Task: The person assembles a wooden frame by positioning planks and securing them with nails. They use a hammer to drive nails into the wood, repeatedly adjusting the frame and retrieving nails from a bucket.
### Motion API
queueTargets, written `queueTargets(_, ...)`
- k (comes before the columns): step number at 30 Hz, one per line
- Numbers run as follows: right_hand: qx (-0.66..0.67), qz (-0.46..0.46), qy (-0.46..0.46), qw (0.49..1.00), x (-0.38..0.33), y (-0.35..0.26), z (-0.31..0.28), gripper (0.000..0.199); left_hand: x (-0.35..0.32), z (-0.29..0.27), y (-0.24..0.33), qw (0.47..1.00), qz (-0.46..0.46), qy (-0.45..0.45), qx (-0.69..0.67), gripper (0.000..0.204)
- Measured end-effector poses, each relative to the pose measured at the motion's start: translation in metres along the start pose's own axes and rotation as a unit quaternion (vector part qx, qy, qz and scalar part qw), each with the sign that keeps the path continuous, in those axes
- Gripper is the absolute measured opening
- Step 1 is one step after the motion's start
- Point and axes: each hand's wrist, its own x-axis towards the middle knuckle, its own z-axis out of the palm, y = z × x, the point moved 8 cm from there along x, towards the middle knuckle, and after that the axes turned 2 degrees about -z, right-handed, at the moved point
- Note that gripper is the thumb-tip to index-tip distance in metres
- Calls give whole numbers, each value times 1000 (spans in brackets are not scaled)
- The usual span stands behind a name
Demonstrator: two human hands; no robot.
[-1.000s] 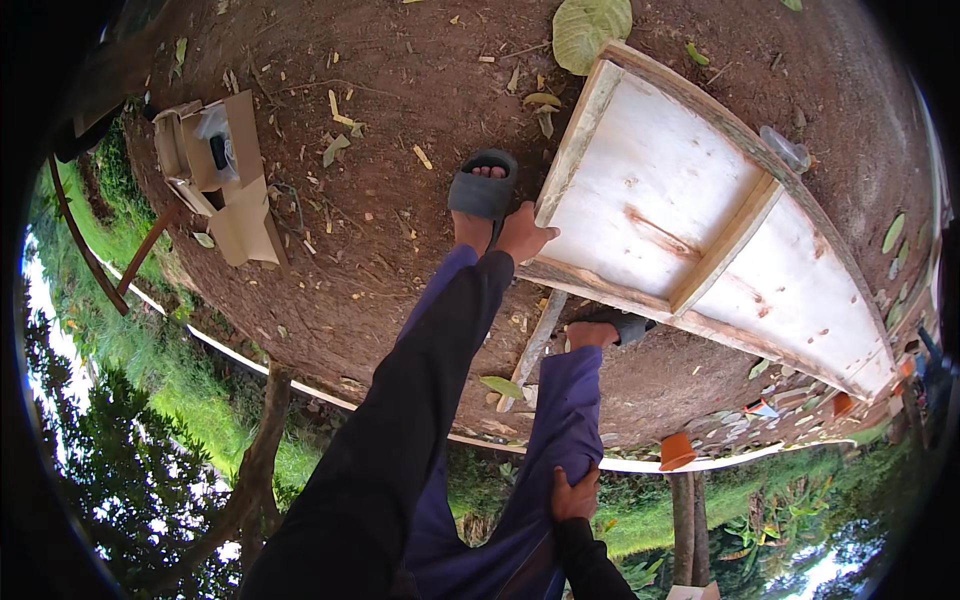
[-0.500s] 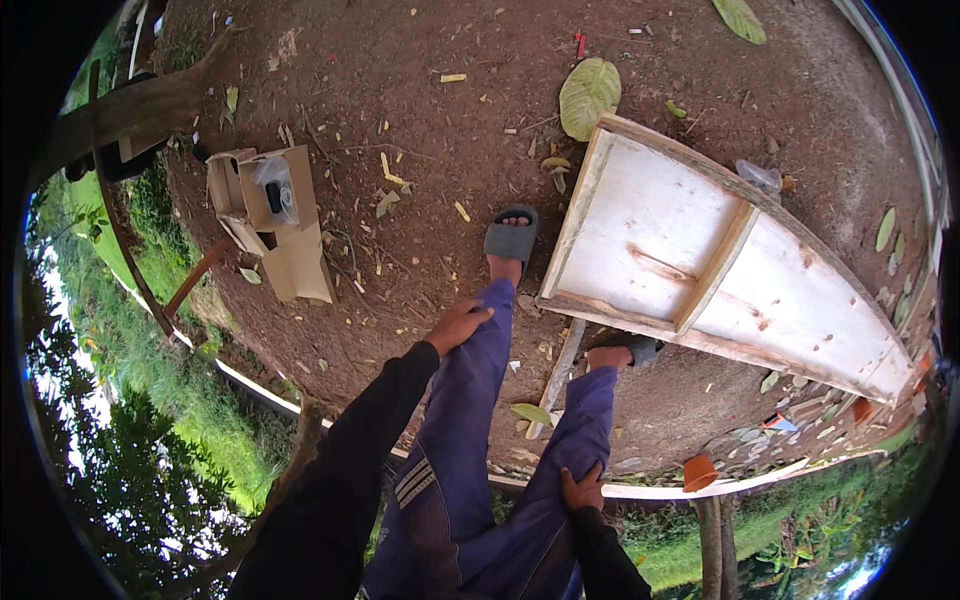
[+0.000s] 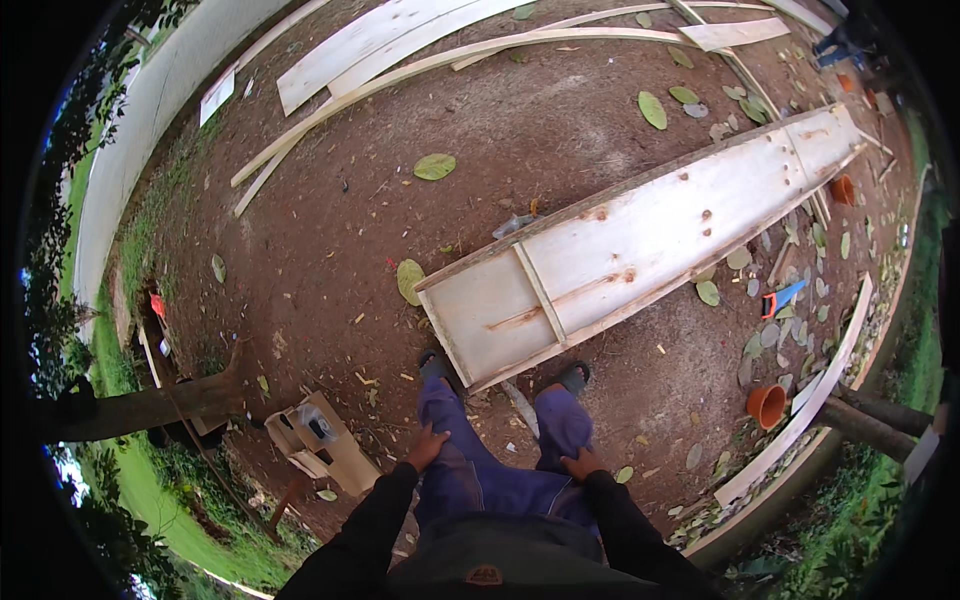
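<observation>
The head view has a long, tapering white plywood panel with a raised wooden rim (image 3: 655,240) lying from the centre to the upper right, its near end by the person's feet. A short pale wooden crossbar (image 3: 540,293) spans it near that end, probably as stiffening. A narrow weathered wooden strip (image 3: 522,408) meets the near edge from below; whether it props the panel up cannot be told.

The panel is out of the grip, just beyond both hands and apart from them. Below the centre, the left hand (image 3: 428,448) lies on the purple cloth trousers (image 3: 490,490) at the left leg, and the right hand (image 3: 583,463) rests on the right leg, fingers relaxed over the cloth. Neither holds an object; the legs seem to serve as support for a bent posture.

Farther out, an unfolded brown cardboard box (image 3: 350,458) sits at lower left, perhaps within easy reach. A blue-and-orange handsaw (image 3: 785,298) lies right of the panel, above an orange-brown round pot (image 3: 767,405). Long pale boards (image 3: 400,45) stretch across the top.
</observation>
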Motion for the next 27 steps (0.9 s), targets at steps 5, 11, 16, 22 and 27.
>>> queueTargets(5, 235, -94, 34, 967, -73, 52, -73, 62, 31, 52, 133, 989, 130, -38, 59, 63)
queueTargets(11, 559, 14, 311, 769, -96, 261, -60, 41, -45, 211, 343, 926, 306, -171, 138, 51)
queueTargets(16, 471, 165, 194, 845, -134, 326, -16, 42, -91, 270, 410, 904, 277, -312, 93, 66)
queueTargets(22, 302, 159, 181, 922, -96, 424, -31, 46, -115, 293, 422, 902, -3, -412, -132, 66)
queueTargets(27, 471, 29, 269, 840, -14, 469, -197, 38, 55, 287, 285, 940, 215, -154, 216, 40)
